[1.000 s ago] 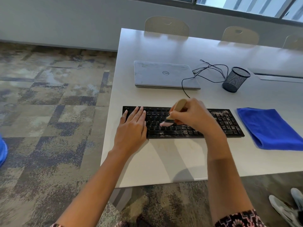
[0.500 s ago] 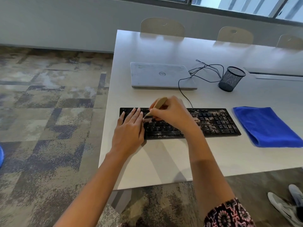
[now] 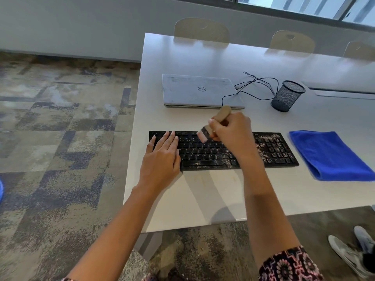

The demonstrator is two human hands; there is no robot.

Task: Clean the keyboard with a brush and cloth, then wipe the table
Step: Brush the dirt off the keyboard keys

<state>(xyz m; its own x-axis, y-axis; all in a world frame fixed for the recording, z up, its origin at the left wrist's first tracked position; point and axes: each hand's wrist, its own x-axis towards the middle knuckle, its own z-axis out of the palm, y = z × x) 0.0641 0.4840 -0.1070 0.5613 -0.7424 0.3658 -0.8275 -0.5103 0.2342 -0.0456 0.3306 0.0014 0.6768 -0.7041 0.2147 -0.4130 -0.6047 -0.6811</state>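
Observation:
A black keyboard lies on the white table, with pale dust thick over its right end and along its front row. My left hand lies flat with straight fingers on the keyboard's left end. My right hand grips a small brush by its wooden handle. Its pale bristles touch the upper key rows near the middle. A folded blue cloth lies on the table just right of the keyboard.
Behind the keyboard are a closed grey laptop, a tangle of black cable and a black mesh pen cup. Chair backs line the far edge. Someone's shoes are on the floor at lower right.
My right hand has carried the brush from the lower middle keys left toward my left hand, then back right and up to the top rows. My left hand has stayed in place.

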